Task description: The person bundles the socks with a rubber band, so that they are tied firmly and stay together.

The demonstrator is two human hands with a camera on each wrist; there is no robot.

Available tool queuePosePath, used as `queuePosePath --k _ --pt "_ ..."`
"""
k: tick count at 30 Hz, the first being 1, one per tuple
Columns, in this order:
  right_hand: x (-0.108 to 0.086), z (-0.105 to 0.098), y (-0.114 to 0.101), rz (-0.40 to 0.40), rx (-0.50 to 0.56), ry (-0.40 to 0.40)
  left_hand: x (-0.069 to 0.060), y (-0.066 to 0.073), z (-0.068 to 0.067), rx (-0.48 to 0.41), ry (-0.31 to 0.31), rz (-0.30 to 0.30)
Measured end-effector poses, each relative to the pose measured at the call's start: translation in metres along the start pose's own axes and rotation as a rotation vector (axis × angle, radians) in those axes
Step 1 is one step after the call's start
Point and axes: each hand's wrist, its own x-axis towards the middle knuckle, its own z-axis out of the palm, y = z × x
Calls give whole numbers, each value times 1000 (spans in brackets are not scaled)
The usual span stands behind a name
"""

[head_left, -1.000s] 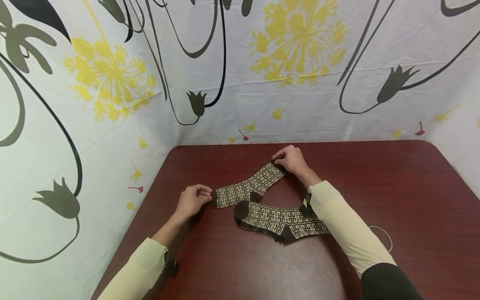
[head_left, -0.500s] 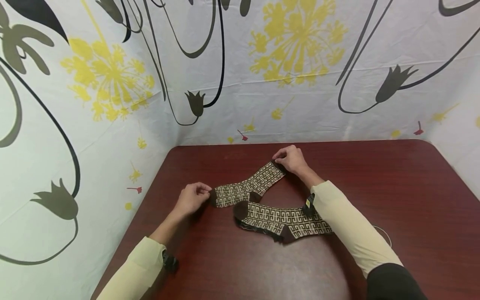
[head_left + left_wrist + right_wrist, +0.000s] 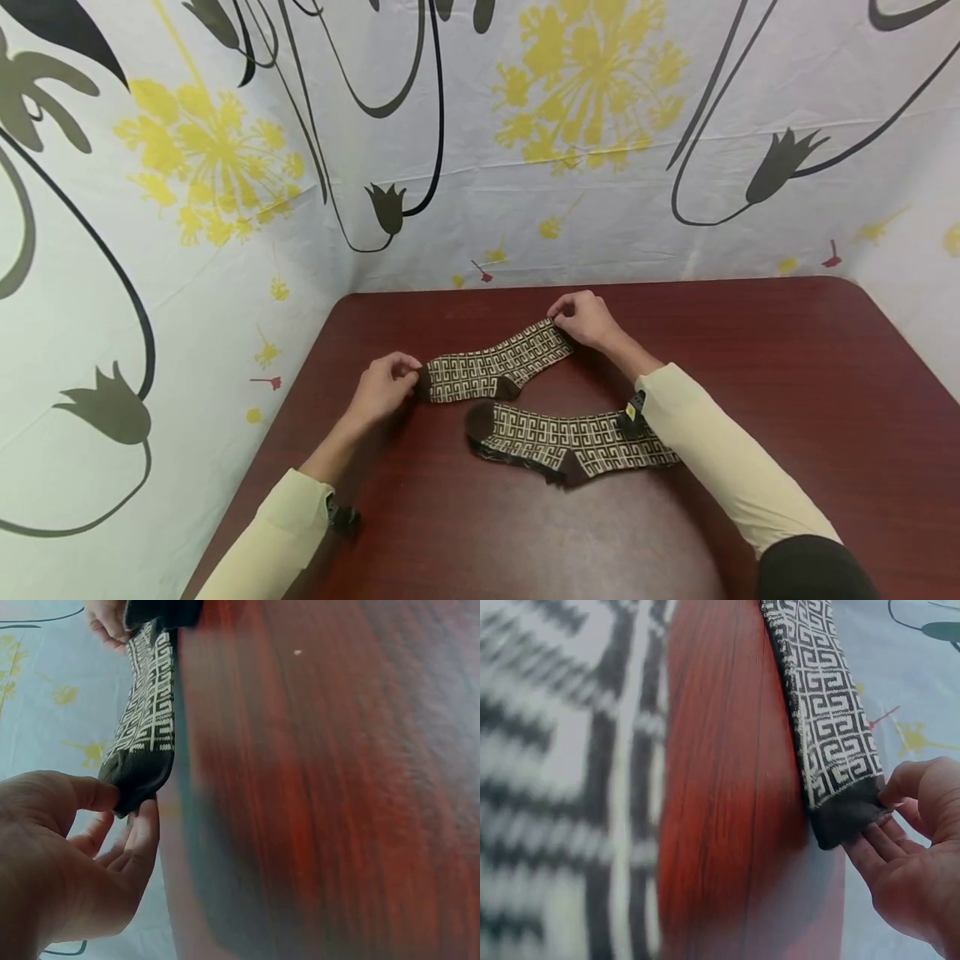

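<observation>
A patterned sock (image 3: pixel 480 371) with dark toe, heel and cuff stretches between both hands over the back of the table. My left hand (image 3: pixel 381 390) pinches its dark toe; in the left wrist view that hand (image 3: pixel 82 851) has thumb and fingertips on the toe (image 3: pixel 142 776). At the cuff, my right hand (image 3: pixel 588 321) pinches the sock's other end; the right wrist view shows thumb and fingers of that hand (image 3: pixel 922 840) on the dark cuff (image 3: pixel 847 817). Nearer the front lies a second patterned sock (image 3: pixel 551 437), stacked on something dark, its right end partly behind the right forearm.
The reddish-brown table (image 3: pixel 465 542) has its back edge against a white cloth (image 3: pixel 450 208) printed with flowers and stems. Another stretch of the same cloth hangs along the left side. Dark devices are strapped at both wrists.
The held sock's toe and middle have shifted slightly toward the back, leaving a wider gap to the sock in front. The right forearm has moved a little to the right; both hands keep their grips.
</observation>
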Motion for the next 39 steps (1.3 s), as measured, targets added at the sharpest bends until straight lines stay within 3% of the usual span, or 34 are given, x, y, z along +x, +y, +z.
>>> queuePosePath --k 9,15,21,27,32,39 --pt "-15 -24 5 -28 -30 -65 5 12 2 3 10 53" --pt "-24 -38 9 -27 -10 -87 7 22 3 -51 14 106" --pt "-35 -54 9 -6 39 -62 10 30 6 -141 4 166" --pt "-49 -71 6 -8 61 -22 10 42 9 -180 32 230" --pt "-63 -84 3 -6 73 -5 6 52 10 -198 37 247" --pt "-84 -104 -2 18 75 17 1 62 12 -268 -6 257"
